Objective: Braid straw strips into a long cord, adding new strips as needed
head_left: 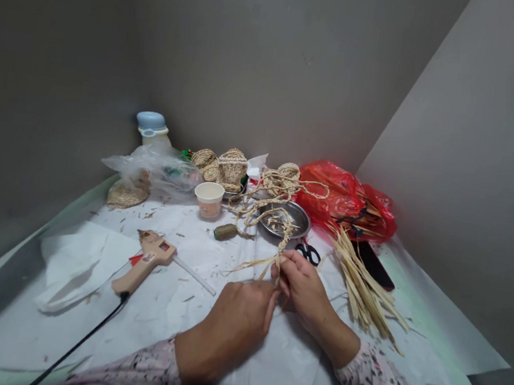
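Note:
A braided straw cord runs in loose loops from the back of the table down to my hands. My right hand pinches the braid near its working end. Below it and to the left, my left hand is closed on the straw strands at the end of the braid. A few loose strand ends stick out to the left above my left hand. To the right of my right hand lies a bundle of flat, pale straw strips.
A glue gun with its cord lies left, beside crumpled white paper. Behind stand a paper cup, a thread spool, a steel bowl, scissors, coiled straw pieces and a red plastic bag.

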A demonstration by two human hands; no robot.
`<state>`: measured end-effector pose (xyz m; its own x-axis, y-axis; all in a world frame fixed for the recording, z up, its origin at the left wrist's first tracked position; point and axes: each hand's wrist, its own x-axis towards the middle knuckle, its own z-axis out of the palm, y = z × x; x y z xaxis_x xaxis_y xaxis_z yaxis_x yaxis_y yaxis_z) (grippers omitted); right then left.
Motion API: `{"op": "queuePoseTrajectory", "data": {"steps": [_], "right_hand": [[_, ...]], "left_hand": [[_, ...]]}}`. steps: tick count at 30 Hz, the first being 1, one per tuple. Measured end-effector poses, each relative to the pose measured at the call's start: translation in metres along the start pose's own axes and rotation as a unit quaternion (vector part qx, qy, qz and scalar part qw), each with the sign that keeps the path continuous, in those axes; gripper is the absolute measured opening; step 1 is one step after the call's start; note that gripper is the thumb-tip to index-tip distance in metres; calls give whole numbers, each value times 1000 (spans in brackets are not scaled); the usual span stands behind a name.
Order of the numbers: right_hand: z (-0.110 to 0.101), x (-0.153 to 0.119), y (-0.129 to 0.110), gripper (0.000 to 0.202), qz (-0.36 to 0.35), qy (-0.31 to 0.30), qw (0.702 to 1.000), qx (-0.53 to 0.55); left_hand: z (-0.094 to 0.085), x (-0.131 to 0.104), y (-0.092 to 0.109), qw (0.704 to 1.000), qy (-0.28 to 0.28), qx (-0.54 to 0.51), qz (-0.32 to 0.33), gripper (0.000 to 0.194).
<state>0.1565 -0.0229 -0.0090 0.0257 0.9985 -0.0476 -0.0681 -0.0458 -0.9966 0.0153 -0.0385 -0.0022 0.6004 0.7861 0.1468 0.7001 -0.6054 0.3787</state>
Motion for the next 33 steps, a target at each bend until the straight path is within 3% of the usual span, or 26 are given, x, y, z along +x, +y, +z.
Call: {"op": "queuePoseTrajectory", "data": {"steps": [3, 7, 9, 11, 16, 21, 28, 30, 33], "right_hand": [[-2, 2, 0, 18, -8, 18, 1000, 2], [-7, 3, -2, 18, -20, 17, 999, -34], [-7, 2, -2, 19, -25, -5, 998, -52], [-6, 0, -1, 20, -30, -33, 997, -69], [-4, -4, 1, 20, -50, -66, 990, -118], [-7, -4, 3, 16, -61, -85, 985, -140], [-12, -4, -4, 18, -116, -95, 969, -198], [-14, -2, -6, 18, -148, -90, 959, -224], [-17, 0, -6, 17, -173, -74, 948, -257]], "left_hand": [[-3, -1, 0, 999, 35, -29, 7, 30], [-16, 5, -6, 974, 199, -110, 5, 27], [-20, 9, -10, 959, 244, -143, -16, 26], [-21, 12, -14, 955, 222, -192, -40, 28], [-13, 16, -20, 948, 43, -306, -77, 40], [-9, 20, -26, 928, 18, -365, -77, 38], [-14, 22, -23, 788, -87, -579, -191, 37], [-14, 22, -22, 779, -76, -589, -200, 35], [-13, 22, -20, 796, -38, -568, -206, 31]]}}
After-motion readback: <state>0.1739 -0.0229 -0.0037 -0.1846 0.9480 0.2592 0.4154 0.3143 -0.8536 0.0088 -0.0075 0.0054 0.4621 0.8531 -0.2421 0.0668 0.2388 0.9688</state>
